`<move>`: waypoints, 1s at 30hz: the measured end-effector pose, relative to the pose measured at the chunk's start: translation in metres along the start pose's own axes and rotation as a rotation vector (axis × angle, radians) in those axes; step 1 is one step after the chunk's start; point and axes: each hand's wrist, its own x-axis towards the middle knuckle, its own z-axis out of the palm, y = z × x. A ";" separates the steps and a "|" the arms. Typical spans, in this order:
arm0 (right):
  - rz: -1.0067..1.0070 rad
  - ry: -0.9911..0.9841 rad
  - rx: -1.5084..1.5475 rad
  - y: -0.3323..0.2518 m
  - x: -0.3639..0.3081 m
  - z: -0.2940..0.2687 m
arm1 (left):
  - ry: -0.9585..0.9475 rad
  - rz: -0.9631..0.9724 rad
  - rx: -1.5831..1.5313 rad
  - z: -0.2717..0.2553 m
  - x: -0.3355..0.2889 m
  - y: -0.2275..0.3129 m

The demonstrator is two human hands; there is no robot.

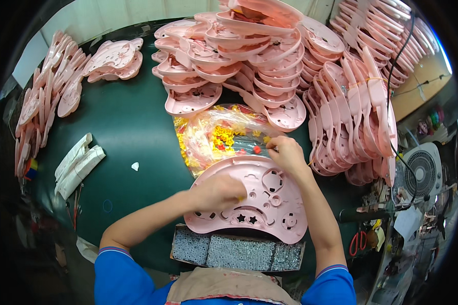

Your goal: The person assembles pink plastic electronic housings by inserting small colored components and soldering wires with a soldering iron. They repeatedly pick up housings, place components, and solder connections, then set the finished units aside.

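A pink plastic shell [262, 203] with a curved outline, raised posts and star-shaped holes lies in front of me. Over its left part is my left hand [219, 193], slightly blurred, its fingers closed with a speck of yellow, a small yellow piece [240, 198], at the tips. Beyond the shell lies a clear plastic bag [198, 137] of small yellow pieces [223, 137] and some red ones [257, 150]. My right hand [287, 153] is at the bag's right side, fingers pinched together; whatever they hold is hidden.
Tall stacks of pink shells [188, 96] stand at the back, with more rows [348, 112] on the right and left. A box of small metal parts [239, 251] sits near my body. Folded white packets [79, 165] lie left; red scissors [358, 243] and a fan [422, 170] are right.
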 end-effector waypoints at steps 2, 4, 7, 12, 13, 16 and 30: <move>0.028 -0.071 -0.004 0.000 0.008 0.005 | -0.134 0.123 -0.129 0.021 -0.004 0.009; 0.066 -0.115 0.049 -0.001 0.019 0.011 | -0.210 0.162 -0.172 0.033 -0.001 0.008; 0.099 -0.174 0.051 -0.013 0.036 0.020 | -0.282 0.228 -0.139 0.032 0.003 -0.005; 0.005 -0.435 0.165 -0.012 0.063 0.041 | -0.289 0.336 -0.038 0.031 0.005 -0.006; 0.012 -0.478 0.185 -0.012 0.065 0.044 | -0.279 0.353 -0.029 0.032 0.004 -0.006; 0.091 -0.541 0.135 -0.034 0.067 0.037 | -0.269 0.445 0.043 0.037 -0.003 -0.015; -0.211 -0.227 0.481 -0.059 -0.056 -0.036 | -0.145 0.308 -0.019 0.030 -0.010 -0.008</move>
